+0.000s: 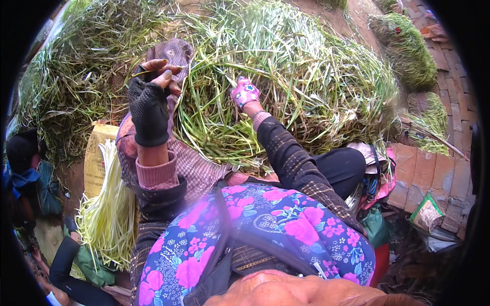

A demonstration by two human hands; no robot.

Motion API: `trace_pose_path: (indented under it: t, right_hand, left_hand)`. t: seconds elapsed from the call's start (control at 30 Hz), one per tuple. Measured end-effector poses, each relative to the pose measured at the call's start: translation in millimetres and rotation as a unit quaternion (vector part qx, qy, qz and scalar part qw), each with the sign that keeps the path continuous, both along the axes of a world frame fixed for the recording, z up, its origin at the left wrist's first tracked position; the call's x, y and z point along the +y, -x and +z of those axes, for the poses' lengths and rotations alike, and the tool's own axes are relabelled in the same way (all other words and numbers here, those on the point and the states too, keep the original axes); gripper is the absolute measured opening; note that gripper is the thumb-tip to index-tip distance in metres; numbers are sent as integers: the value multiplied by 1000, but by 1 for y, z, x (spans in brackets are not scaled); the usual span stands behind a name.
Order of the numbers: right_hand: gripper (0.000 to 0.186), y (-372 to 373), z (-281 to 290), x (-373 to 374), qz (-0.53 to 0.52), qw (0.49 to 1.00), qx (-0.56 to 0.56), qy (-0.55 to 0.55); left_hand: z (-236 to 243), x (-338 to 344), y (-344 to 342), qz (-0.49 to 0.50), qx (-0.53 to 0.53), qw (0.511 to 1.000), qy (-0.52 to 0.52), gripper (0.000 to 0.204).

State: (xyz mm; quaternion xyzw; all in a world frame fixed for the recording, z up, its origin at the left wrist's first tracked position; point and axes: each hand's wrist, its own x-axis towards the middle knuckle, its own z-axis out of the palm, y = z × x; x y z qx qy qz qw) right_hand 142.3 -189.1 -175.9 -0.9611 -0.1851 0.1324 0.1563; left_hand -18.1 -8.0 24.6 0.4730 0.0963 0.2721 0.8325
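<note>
At lower left, a pale stalk bundle [108,214] lay, then the black-gloved left hand [151,99] hung, fingers half curled, contents unclear, then the pink-gloved right hand [245,95] was mostly closed, hold unclear, at the green stalk heap [316,76].

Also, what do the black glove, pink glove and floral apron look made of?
Black glove: probably knit fabric, matte, with small pale dots that look like grip coating.
Pink glove: smooth-looking with a flower print; could be thin fabric or something coated, too small to tell.
Floral apron: likely printed cloth, with a smooth surface carrying the flower pattern; fibre unclear.
</note>
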Motion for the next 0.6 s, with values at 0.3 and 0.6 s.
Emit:
trace_pose_path:
  t: [0.3,0.6]
  right_hand:
    - [30,58,-3,-8,54,956,282,-60]
    - [30,33,183,-73,19,853,235,-465]
  left_hand:
    - [3,-7,-2,-18,25,999,-11,22]
    - [-13,-10,-7,-20,59,997,-42,23]
